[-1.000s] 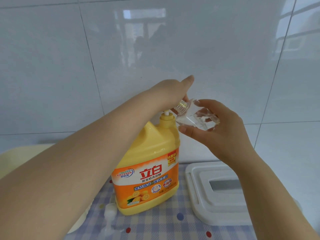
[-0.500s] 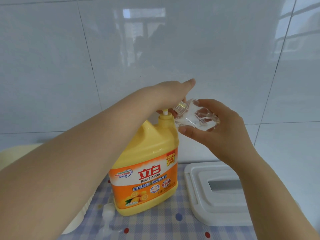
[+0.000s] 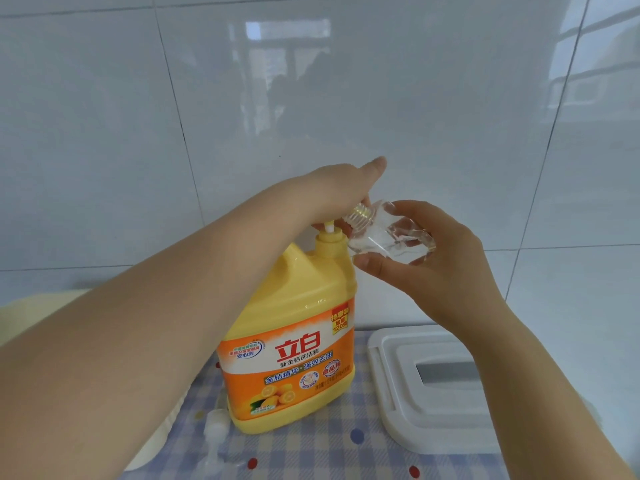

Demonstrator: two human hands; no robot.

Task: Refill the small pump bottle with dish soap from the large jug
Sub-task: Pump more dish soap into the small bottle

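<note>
Frame centre: jug [image 3: 294, 341] stands upright on checked cloth [image 3: 311, 452]. Its pump is pressed down under the left hand [image 3: 341, 194]. Clear bottle [image 3: 388, 237], tilted, neck toward the pump, is gripped by the right hand [image 3: 440, 258].

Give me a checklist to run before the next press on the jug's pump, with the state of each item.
1. Small bottle held firmly: ok, the right hand has a grip around its clear body.
2. Bottle neck at the pump outlet: ok, the threaded neck is tilted up against the spot under the left hand; the nozzle tip itself is hidden.
3. Left hand on the pump head: ok, it covers the top of the pump stem.
4. Large jug standing upright on the checked cloth: ok.
5. Soap level in the small bottle: cannot tell; it looks nearly clear.
6. Small bottle's own pump within reach: ok, lying on the cloth beside the jug.
</note>
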